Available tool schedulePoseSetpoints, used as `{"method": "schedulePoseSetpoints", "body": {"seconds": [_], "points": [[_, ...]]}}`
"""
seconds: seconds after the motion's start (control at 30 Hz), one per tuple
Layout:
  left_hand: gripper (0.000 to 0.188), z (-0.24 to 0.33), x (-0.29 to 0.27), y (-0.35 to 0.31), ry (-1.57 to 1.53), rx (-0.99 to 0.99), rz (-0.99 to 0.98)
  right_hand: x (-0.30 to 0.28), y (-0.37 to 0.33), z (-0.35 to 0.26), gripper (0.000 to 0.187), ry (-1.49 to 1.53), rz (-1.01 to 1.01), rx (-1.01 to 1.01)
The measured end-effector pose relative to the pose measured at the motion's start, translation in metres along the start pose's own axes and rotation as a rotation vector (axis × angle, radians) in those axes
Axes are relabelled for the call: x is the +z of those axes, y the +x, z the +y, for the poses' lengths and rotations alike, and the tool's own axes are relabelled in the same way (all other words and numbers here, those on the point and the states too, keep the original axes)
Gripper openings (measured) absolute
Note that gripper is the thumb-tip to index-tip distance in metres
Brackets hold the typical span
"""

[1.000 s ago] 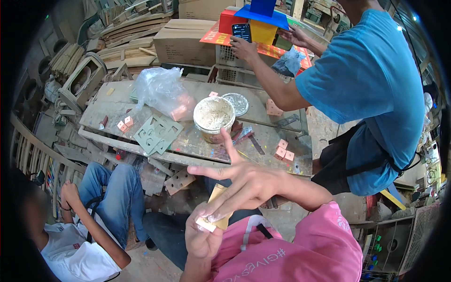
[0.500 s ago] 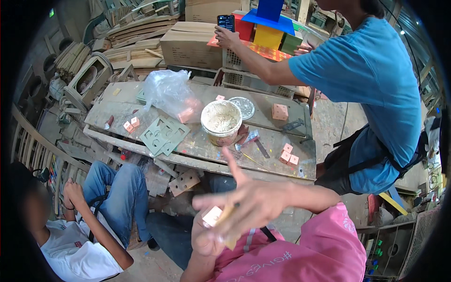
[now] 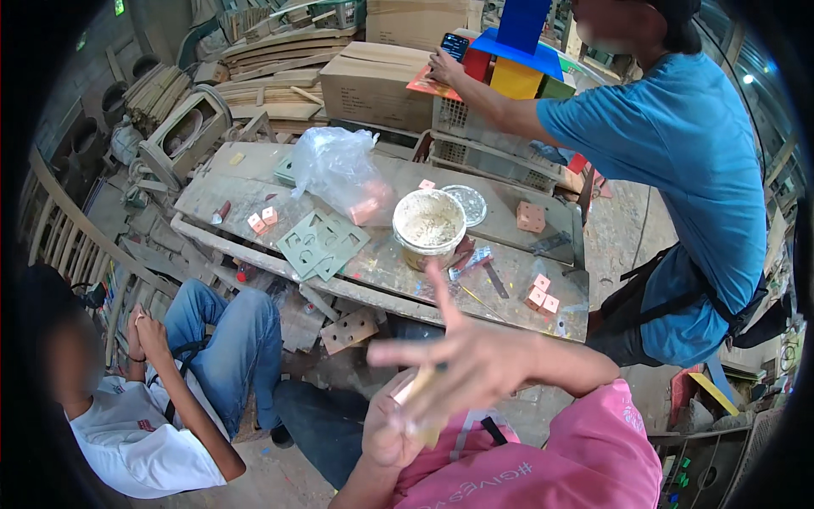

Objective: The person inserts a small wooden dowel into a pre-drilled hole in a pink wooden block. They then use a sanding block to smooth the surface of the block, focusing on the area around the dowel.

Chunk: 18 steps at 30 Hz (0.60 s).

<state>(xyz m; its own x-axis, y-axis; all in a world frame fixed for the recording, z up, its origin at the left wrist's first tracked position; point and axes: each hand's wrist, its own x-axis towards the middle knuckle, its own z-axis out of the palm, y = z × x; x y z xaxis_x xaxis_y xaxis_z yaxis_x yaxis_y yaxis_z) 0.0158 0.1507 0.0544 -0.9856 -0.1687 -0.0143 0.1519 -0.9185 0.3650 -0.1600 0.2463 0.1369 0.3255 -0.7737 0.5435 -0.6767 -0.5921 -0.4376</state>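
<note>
In front of my pink shirt, my left hand (image 3: 390, 428) is closed around a small pale wooden cube (image 3: 404, 392), now mostly covered by my other hand. Across it lies my right hand (image 3: 479, 369), blurred, with some fingers stretched out and the others pressing a yellowish sheet (image 3: 432, 434) that looks like sandpaper. Past my hands, on the worn wooden bench (image 3: 390, 293), stands a bucket (image 3: 424, 256) smeared with whitish paste. Beside it are a putty knife (image 3: 471, 261) and a dark flat blade (image 3: 496, 280). Several peach cubes with holes (image 3: 541, 297) sit at the right.
Green cut-out plates (image 3: 322, 242), a clear plastic bag (image 3: 331, 165), a round lid (image 3: 466, 205) and a larger peach block (image 3: 532, 217) occupy the bench. One person in white (image 3: 153, 441) sits at left; another in blue (image 3: 644, 136) reaches over crates with a phone (image 3: 455, 47).
The view has shifted, so the bench appears farther right. My right hand has slid over the cube, covering more of it. The person in blue still holds the phone.
</note>
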Motion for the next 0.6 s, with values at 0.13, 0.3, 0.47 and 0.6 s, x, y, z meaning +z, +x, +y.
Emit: {"method": "schedulePoseSetpoints", "body": {"seconds": [0.13, 0.3, 0.47, 0.6], "points": [[0.065, -0.001, -0.001, 0.005, 0.064, 0.084, 0.046, 0.010, -0.002, 0.008, 0.027, 0.031, 0.036, 0.072], [0.066, 0.005, -0.023, 0.002, -0.016, 0.070, 0.114, 0.017, -0.007, 0.039, 0.023, -0.012, 0.109, 0.102], [0.056, 0.004, -0.058, 0.004, -0.142, 0.112, 0.020, 0.056, -0.008, 0.042, 0.026, 0.109, 0.062, 0.123], [0.053, 0.007, -0.076, 0.000, -0.067, 0.112, 0.079, 0.070, -0.008, 0.053, 0.028, 0.106, 0.087, 0.154]]}}
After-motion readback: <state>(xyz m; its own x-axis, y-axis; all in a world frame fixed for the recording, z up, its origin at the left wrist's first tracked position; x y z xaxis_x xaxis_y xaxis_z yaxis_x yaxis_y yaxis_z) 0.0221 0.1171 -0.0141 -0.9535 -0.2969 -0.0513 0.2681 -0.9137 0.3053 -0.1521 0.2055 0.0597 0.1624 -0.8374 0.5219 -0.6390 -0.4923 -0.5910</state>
